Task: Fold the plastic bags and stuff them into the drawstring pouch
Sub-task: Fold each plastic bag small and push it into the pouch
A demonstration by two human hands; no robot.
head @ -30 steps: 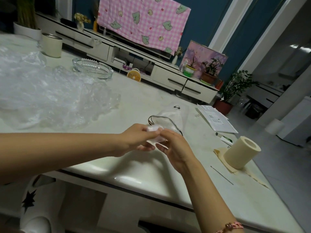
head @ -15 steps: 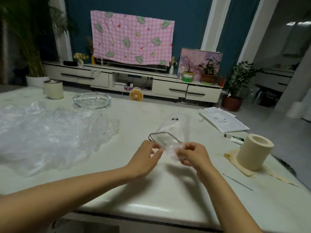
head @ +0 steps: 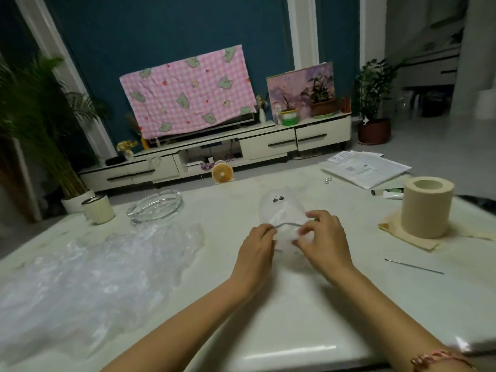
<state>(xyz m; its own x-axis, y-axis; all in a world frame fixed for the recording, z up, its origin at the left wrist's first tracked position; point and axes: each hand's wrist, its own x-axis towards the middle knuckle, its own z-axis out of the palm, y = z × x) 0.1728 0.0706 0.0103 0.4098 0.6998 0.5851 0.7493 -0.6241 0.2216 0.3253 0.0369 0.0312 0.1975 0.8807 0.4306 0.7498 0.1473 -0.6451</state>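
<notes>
The fingers [head: 269,232] of the left hand [head: 256,248] pinch the near left edge of the pouch [head: 284,208]. The right hand [head: 326,238] pinches the near right edge, and both curl over the dark cord [head: 288,224] that arcs between them. The pouch lies on the counter [head: 268,318] with its mouth toward the person. Holding both sides probably keeps the mouth spread so a folded bag can go in. Whether one already sits there is too blurred to tell.

The plastic bags [head: 102,264] lie in a loose, unfolded heap well to the left of the pouch, so much work seems left. Farther back on that side stand a glass ashtray [head: 154,205] and a cup [head: 98,209]. To the right of the pouch are a paper roll [head: 426,208] and a thin metal rod [head: 413,265], both apart from it. Nothing seems to block the reach to the heap.
</notes>
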